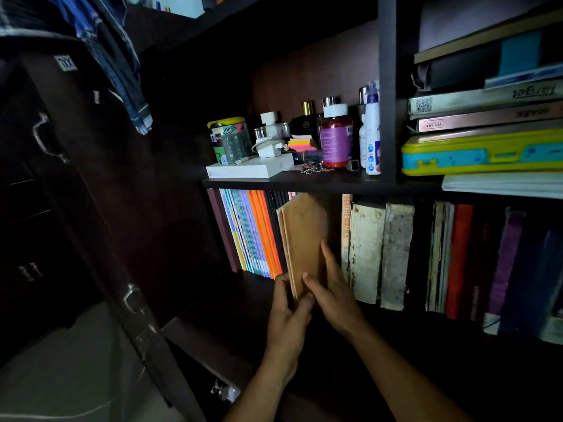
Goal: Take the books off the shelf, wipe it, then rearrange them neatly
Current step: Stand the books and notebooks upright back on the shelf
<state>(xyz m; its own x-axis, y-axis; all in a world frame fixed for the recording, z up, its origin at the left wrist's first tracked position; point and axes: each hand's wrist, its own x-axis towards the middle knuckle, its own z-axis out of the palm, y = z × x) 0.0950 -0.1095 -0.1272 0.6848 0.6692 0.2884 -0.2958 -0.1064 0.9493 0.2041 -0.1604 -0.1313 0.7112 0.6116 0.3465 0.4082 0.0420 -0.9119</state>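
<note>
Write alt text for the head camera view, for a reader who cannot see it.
In a dim cupboard, the left hand and right hand grip thin tan books at their lower edge, tilted in a gap on the lower shelf. Colourful thin books stand left of them, worn old books right; bottles and a white box sit on the shelf above.

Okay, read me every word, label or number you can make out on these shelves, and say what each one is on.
"target", upside down, on the grey book lying flat in the upper right stack.
A QR code, no readable text, on that same book's spine.
Print on the purple-labelled bottle: too small to read.
Lettering on the worn spine right of the tan books: too blurred to read.
</note>
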